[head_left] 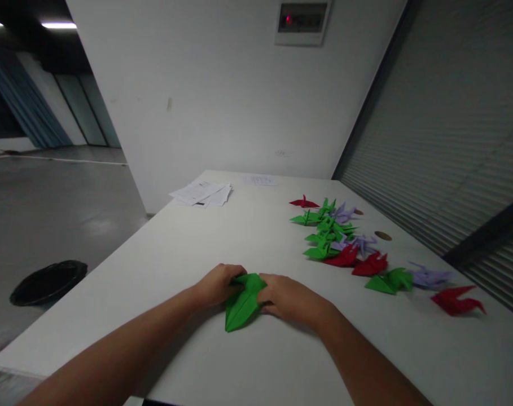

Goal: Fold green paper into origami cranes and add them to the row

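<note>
A partly folded piece of green origami paper point(242, 304) lies on the white table between my hands, its pointed end towards me. My left hand point(220, 283) grips its upper left edge, the fingers curled and partly hidden behind the paper. On the opposite side, my right hand point(284, 297) pinches the right edge between thumb and fingers. Creases run lengthwise along the green sheet. To the right, the closest folded birds are a green paper crane point(391, 281) and a red paper crane point(369, 263).
Several green, red and purple paper cranes point(330, 228) spread along the table's right side, near a round cable hole point(383, 235). Printed sheets point(202, 193) lie at the back left. Window blinds point(446, 124) border the right. A black bin point(48, 282) stands on the floor at left.
</note>
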Action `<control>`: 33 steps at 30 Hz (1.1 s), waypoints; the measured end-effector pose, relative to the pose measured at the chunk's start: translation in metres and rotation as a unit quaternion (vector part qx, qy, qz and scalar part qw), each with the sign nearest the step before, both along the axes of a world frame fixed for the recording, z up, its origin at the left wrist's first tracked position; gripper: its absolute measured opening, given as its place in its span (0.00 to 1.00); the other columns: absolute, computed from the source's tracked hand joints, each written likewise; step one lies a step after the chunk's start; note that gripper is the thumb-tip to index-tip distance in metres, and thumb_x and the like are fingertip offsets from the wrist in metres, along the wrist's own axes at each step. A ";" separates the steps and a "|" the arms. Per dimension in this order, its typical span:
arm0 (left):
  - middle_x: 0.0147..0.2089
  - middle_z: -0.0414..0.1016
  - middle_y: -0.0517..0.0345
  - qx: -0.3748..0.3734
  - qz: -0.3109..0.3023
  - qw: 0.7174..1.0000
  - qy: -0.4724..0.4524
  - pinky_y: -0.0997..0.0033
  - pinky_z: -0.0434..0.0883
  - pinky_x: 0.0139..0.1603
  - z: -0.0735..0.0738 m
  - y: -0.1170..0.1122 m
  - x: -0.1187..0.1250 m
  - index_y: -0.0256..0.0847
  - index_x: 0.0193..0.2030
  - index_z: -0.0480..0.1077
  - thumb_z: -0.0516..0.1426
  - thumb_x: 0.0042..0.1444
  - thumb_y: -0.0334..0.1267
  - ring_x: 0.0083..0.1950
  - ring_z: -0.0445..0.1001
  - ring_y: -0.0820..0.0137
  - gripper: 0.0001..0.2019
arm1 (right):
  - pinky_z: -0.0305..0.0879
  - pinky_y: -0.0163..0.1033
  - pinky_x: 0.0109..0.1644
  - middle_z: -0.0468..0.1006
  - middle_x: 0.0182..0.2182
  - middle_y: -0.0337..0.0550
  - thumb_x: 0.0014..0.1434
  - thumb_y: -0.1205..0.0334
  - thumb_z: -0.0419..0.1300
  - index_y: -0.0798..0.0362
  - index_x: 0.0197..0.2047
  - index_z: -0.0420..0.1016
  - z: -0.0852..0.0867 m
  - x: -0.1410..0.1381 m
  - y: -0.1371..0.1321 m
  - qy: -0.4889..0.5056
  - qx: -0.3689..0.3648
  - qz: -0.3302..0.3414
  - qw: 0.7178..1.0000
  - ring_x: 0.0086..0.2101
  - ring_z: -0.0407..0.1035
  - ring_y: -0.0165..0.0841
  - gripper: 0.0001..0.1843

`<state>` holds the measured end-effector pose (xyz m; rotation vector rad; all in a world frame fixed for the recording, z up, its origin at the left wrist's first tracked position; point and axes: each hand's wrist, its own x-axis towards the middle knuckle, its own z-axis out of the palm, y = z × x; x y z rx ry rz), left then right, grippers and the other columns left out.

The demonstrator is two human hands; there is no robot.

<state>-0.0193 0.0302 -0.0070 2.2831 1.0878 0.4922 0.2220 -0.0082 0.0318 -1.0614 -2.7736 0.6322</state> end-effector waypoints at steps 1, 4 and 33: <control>0.35 0.80 0.61 0.002 -0.004 1.000 -0.001 0.72 0.66 0.37 0.000 0.000 0.000 0.40 0.44 0.77 0.58 0.52 0.28 0.37 0.75 0.68 0.13 | 0.66 0.38 0.47 0.76 0.45 0.45 0.61 0.65 0.66 0.50 0.39 0.85 -0.001 0.000 0.001 0.012 -0.008 0.004 1.000 0.42 0.71 0.36 0.05; 0.35 0.79 0.61 0.005 -0.011 1.000 0.000 0.72 0.66 0.37 0.000 -0.001 0.000 0.41 0.44 0.77 0.58 0.53 0.28 0.36 0.74 0.69 0.13 | 0.66 0.36 0.47 0.75 0.44 0.43 0.60 0.66 0.67 0.48 0.41 0.85 -0.003 0.002 0.005 0.048 -0.029 0.010 0.998 0.41 0.71 0.34 0.06; 0.35 0.78 0.62 0.005 -0.007 1.000 0.016 0.75 0.65 0.36 0.004 -0.003 0.002 0.41 0.42 0.76 0.58 0.52 0.27 0.36 0.73 0.70 0.12 | 0.70 0.40 0.48 0.71 0.48 0.43 0.54 0.63 0.73 0.51 0.37 0.77 -0.018 -0.022 -0.003 0.053 0.095 -0.115 0.987 0.42 0.72 0.36 0.09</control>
